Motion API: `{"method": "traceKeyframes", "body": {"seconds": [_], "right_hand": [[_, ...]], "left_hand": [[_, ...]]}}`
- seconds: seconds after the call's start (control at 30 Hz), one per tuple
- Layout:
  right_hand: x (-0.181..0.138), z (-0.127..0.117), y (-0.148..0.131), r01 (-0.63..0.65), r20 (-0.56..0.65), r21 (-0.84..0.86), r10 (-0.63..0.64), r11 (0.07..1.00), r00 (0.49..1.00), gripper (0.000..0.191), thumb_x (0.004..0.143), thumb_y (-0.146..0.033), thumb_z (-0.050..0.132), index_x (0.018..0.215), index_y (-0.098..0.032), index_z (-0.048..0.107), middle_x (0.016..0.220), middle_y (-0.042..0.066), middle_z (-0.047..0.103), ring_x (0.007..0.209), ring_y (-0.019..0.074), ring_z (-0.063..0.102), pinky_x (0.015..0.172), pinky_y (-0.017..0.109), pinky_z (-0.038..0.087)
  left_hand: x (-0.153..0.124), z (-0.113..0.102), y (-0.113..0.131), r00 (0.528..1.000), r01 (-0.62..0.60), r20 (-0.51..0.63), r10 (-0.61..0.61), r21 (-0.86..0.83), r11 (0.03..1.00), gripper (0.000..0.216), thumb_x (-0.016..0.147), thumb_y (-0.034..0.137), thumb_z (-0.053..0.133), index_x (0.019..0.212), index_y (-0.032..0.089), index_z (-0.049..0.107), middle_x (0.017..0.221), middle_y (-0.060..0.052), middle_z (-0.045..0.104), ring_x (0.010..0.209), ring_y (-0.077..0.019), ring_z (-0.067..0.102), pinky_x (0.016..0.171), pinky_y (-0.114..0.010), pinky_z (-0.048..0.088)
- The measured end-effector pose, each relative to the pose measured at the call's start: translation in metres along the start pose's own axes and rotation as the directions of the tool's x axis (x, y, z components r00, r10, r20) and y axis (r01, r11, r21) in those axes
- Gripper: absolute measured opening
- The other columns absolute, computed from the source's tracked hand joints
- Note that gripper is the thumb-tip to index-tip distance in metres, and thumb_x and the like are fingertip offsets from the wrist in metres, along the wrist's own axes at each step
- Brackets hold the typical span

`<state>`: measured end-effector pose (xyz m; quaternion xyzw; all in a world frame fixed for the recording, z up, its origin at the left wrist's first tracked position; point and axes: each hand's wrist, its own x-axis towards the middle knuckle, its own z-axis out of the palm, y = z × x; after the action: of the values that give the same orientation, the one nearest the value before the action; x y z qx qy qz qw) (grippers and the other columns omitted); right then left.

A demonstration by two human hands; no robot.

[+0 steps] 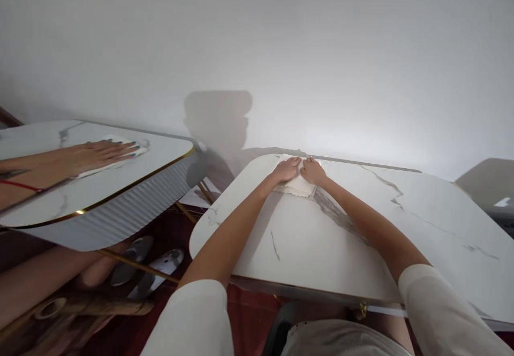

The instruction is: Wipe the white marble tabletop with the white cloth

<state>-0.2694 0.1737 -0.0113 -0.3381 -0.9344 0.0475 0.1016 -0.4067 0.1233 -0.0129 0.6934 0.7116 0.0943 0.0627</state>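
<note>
A white cloth point(297, 187) with a scalloped near edge lies flat on the white marble-patterned table point(305, 238), close to its far edge by the wall. My left hand point(286, 169) is on the cloth's left part, fingers bent and closed on the fabric. Beside it, my right hand point(313, 172) is curled on the cloth's right part, its knuckles up. A small gap separates the two hands. Both arms are stretched forward over the table, and the cloth under my palms is hidden.
A second marble-patterned table point(36, 136) with a gold rim stands at left. Another person's hand point(104, 153) lies spread on a white cloth there. That person's shoes point(160, 267) are below, near a bamboo piece point(96, 307). A pale wall point(321, 61) rises behind both tables.
</note>
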Motion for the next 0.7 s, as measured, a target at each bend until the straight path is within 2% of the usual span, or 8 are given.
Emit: {"method": "traceKeyframes", "body": {"seconds": [0.17,0.27,0.37,0.5,0.63,0.7], "right_hand": [[0.055,0.019,-0.037,0.067,0.002,0.025,-0.067,0.997,0.998,0.048,0.095,-0.025,0.032,0.136,-0.001,0.04,0.146,0.022,0.035,0.138,0.0305,0.023,0.107,0.044,0.025],[0.066,0.027,-0.061,0.094,-0.054,0.012,-0.093,0.996,0.994,0.051,0.096,-0.021,0.025,0.141,0.003,0.031,0.149,0.021,0.029,0.14,0.0306,0.018,0.109,0.046,0.02],[0.065,0.031,-0.092,0.1,-0.104,-0.029,-0.102,0.995,0.989,0.049,0.095,-0.017,0.026,0.138,0.005,0.035,0.146,0.024,0.034,0.137,0.0331,0.025,0.106,0.049,0.022],[0.051,0.028,-0.136,0.107,-0.127,-0.041,-0.111,0.993,0.986,0.047,0.092,-0.013,0.029,0.132,0.008,0.043,0.135,0.029,0.046,0.124,0.0357,0.041,0.098,0.049,0.031],[0.029,0.02,-0.176,0.147,-0.041,0.012,-0.146,0.989,0.988,0.047,0.089,-0.02,0.041,0.127,0.006,0.051,0.124,0.028,0.056,0.112,0.0338,0.052,0.09,0.043,0.039],[0.013,0.019,-0.196,0.134,-0.014,0.036,-0.133,0.99,0.991,0.05,0.087,-0.024,0.045,0.129,0.004,0.049,0.124,0.027,0.057,0.112,0.0337,0.053,0.09,0.042,0.04]], "left_hand": [[-0.003,-0.013,-0.064,0.99,0.052,-0.129,-0.055,-0.023,0.998,0.052,0.089,0.022,0.026,0.139,0.017,0.04,0.15,-0.003,0.034,0.138,-0.0154,0.031,0.112,-0.029,0.025],[-0.007,-0.016,-0.091,0.982,0.028,-0.189,-0.025,0.012,1.0,0.052,0.088,0.022,0.026,0.138,0.014,0.041,0.148,-0.004,0.039,0.136,-0.0139,0.033,0.113,-0.027,0.023],[-0.019,-0.018,-0.113,0.976,-0.019,-0.214,0.028,0.046,0.999,0.053,0.088,0.024,0.026,0.138,0.013,0.041,0.147,-0.006,0.041,0.136,-0.0149,0.034,0.114,-0.029,0.023],[-0.057,-0.019,-0.132,0.973,-0.039,-0.225,0.05,0.053,0.998,0.052,0.087,0.022,0.027,0.136,0.013,0.044,0.145,-0.008,0.043,0.135,-0.0169,0.036,0.114,-0.033,0.026],[-0.113,-0.015,-0.139,0.976,0.005,-0.218,-0.005,0.0,1.0,0.053,0.089,0.026,0.022,0.137,0.015,0.043,0.145,-0.006,0.042,0.137,-0.0173,0.033,0.114,-0.034,0.026],[-0.142,-0.013,-0.139,0.974,0.03,-0.223,-0.035,-0.026,0.999,0.055,0.089,0.029,0.021,0.139,0.016,0.041,0.145,-0.005,0.043,0.137,-0.0168,0.032,0.114,-0.034,0.026]]}}
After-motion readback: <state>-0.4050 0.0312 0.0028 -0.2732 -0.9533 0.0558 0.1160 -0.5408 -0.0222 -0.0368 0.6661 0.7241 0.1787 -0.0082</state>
